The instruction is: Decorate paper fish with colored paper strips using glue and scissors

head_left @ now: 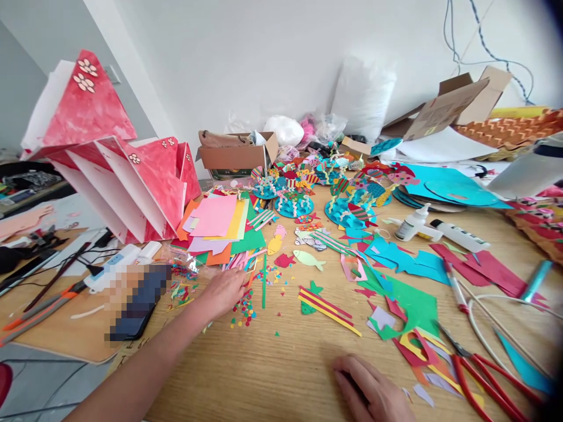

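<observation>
My left hand (226, 293) reaches across the table, palm down, with its fingers stretched out at the edge of a pile of thin paper strips (244, 259). Small round paper dots (245, 308) lie just below it, and a green paper strip (264, 281) is to its right. Near the front edge, my right hand (373, 390) rests on the table with curled fingers and nothing visible in them. Beyond it lie red and yellow paper strips (329, 310) across a green paper fish (311, 298). A pale green paper fish (308, 259) and a red paper fish (284, 259) lie farther back.
Red-handled scissors (479, 375) lie at right beside paper scraps (409, 305). Glue bottles (413, 223) stand and lie behind. A stack of coloured paper (215, 217), a phone (141, 302) and a red-painted cardboard structure (149, 170) are at left. Decorated blue paper pieces (294, 205) fill the back.
</observation>
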Action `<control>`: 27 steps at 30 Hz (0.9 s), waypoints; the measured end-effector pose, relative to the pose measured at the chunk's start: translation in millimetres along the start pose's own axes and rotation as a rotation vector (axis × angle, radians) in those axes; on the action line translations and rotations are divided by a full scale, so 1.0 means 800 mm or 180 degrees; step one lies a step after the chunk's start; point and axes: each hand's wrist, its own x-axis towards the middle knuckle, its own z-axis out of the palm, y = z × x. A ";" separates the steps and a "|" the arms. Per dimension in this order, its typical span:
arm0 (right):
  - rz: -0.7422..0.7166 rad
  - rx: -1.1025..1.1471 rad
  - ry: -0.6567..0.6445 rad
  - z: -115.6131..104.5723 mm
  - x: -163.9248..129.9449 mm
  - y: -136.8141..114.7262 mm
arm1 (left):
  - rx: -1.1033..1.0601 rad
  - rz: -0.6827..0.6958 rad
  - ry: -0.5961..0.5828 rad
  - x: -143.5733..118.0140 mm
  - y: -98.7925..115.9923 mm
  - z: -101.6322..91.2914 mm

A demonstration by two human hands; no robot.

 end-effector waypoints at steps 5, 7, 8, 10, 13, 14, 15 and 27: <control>0.0065 -0.0060 0.0008 0.000 0.000 -0.003 | 0.0125 -0.0033 0.0044 0.006 -0.007 0.009; 0.0134 -0.0069 -0.0063 0.001 -0.002 -0.003 | 0.0246 -0.0069 0.0002 0.007 -0.009 0.010; 0.0161 -0.0068 -0.0080 0.002 -0.003 -0.003 | 0.0296 -0.0065 -0.0024 0.007 -0.009 0.009; 0.0209 -0.0061 -0.0088 0.002 -0.004 -0.004 | 0.0367 -0.0067 -0.0075 0.007 -0.009 0.002; 0.0254 -0.0044 -0.0088 0.002 -0.003 -0.006 | 0.0440 -0.0178 -0.0134 0.006 -0.011 -0.009; 0.0263 -0.0042 -0.0095 0.001 -0.003 -0.007 | 0.0434 -0.0213 -0.0176 0.006 -0.013 -0.013; 0.0273 -0.0043 -0.0109 0.001 -0.002 -0.008 | 0.0415 -0.0222 -0.0223 0.006 -0.015 -0.015; 0.0098 -0.0125 -0.0297 0.000 -0.003 -0.005 | -0.0441 -0.0048 -0.0083 -0.002 -0.042 -0.042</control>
